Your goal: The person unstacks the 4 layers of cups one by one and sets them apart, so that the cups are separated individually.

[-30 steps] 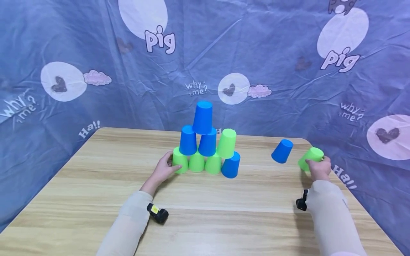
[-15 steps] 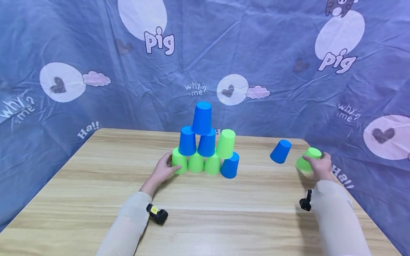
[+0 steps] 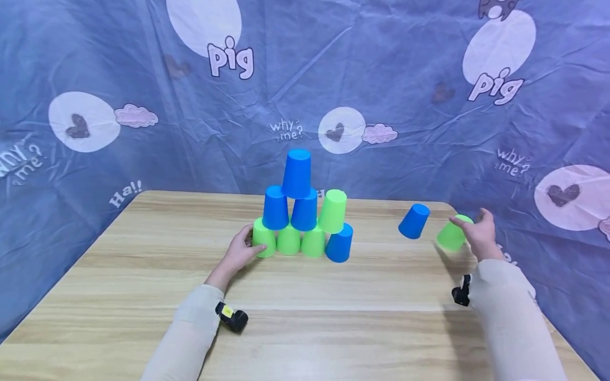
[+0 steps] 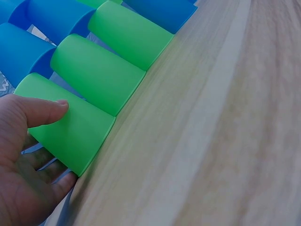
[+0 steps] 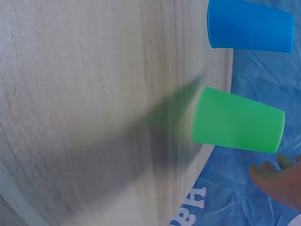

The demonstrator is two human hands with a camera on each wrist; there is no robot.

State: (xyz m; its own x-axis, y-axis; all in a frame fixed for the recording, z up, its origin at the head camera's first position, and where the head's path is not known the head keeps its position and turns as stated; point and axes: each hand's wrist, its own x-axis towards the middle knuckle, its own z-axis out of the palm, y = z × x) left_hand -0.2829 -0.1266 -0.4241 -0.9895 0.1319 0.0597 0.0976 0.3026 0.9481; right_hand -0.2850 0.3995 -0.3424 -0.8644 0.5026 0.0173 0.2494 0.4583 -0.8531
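Upside-down cups form a stack near the middle of the table. Its bottom row has three green cups and a blue cup (image 3: 339, 243) at the right end. Above them sit two blue cups and a green cup (image 3: 332, 211), with one blue cup (image 3: 297, 174) on top. My left hand (image 3: 240, 251) holds the leftmost bottom green cup (image 4: 77, 127), thumb (image 4: 47, 112) across its front and fingers round its outer side. On the right, my right hand (image 3: 482, 235) is spread beside a separate green cup (image 5: 237, 121); the right wrist view shows a gap between them.
Left of that separate green cup, a single blue cup (image 3: 413, 221) stands upside down. The wooden table (image 3: 333, 328) meets a blue patterned cloth (image 3: 405, 79) at its back and sides. Each sleeve carries a wrist camera (image 3: 233, 317).
My right hand has let go of the green cup at the right and drawn back from it, fingers opening. The left hand and the stack have kept their places.
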